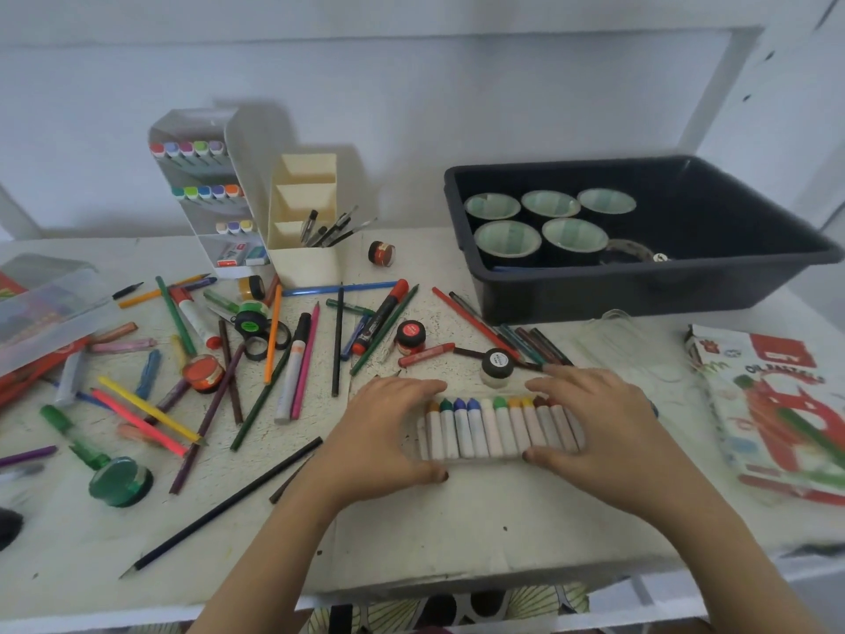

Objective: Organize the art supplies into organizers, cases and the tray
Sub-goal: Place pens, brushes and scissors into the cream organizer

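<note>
A clear plastic insert (pixel 498 430) holding a row of several oil pastels lies on the white table near the front. My left hand (pixel 388 432) grips its left end, thumb at the near edge and fingers over the far edge. My right hand (pixel 599 427) grips its right end the same way. The printed oil pastels box (pixel 777 414) lies at the right. Loose pencils, markers and small paint jars (pixel 410 335) are scattered over the left and middle of the table.
A black tray (pixel 640 290) with several cups stands at the back right. A cream organizer (pixel 304 263) with brushes and a clear marker stand (pixel 201 194) are at the back left. A clear case (pixel 45 308) lies at the far left. A green-capped bottle (pixel 105 464) lies front left.
</note>
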